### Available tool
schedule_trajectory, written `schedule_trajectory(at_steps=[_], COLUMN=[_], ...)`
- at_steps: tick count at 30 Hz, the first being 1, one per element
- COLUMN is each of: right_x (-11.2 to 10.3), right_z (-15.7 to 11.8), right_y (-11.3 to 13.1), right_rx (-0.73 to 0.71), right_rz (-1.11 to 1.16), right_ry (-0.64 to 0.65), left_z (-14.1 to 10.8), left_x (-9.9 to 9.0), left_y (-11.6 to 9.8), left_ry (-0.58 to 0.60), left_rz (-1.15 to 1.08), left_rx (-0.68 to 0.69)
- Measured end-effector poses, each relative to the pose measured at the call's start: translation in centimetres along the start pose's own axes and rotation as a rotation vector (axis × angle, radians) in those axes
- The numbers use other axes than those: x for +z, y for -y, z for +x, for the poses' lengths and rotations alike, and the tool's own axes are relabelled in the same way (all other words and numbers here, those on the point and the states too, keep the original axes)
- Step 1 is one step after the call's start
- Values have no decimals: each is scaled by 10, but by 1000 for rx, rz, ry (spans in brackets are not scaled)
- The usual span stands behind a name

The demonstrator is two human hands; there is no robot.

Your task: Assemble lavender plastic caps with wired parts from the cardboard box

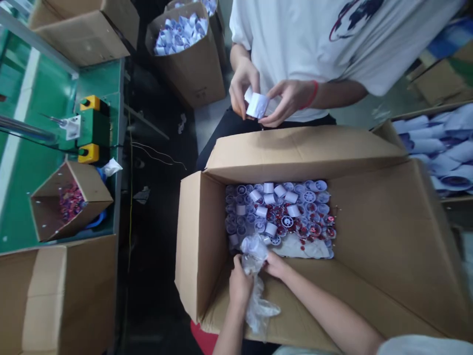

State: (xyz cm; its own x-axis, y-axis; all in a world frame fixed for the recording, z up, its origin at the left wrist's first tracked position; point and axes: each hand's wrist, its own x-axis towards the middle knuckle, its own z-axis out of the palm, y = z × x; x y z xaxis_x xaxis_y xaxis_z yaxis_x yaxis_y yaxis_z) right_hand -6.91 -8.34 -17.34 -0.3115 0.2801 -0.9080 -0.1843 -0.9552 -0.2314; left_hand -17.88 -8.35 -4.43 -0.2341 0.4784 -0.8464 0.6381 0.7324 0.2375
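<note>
Inside a large open cardboard box (384,217), my left hand (241,283) is closed round a crumpled clear plastic bag (258,308). My right hand (274,264) is at the other side of the bag's top, its fingers partly hidden behind the plastic. A pale roundish piece (254,244) shows at the bag's upper end, between and just above both hands. Beyond them, many white round caps (269,229) lie on the box floor, with small red pieces (315,230) among them. A white sheet (301,246) lies at their near edge.
Across the box, a person in a white shirt (288,39) holds a white cylinder (257,105) in both hands. Cartons of white parts stand behind (181,34) and at right (443,143). A green bench (99,79) at left bears a small carton (88,182).
</note>
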Motion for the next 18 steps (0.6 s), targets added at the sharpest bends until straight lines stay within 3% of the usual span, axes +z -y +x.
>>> schedule_trajectory(at_steps=[6, 13, 18], right_x=[-17, -32, -32], right_z=[-42, -40, -37], right_y=[5, 11, 13], right_rx=[96, 166, 204], right_rz=[68, -33, -177], right_ry=[219, 344, 405], left_z=[-1, -2, -3], left_x=[-3, -25, -23], left_y=[6, 14, 22], left_ry=[-57, 15, 103], left_rz=[12, 69, -20], left_rx=[249, 433, 506])
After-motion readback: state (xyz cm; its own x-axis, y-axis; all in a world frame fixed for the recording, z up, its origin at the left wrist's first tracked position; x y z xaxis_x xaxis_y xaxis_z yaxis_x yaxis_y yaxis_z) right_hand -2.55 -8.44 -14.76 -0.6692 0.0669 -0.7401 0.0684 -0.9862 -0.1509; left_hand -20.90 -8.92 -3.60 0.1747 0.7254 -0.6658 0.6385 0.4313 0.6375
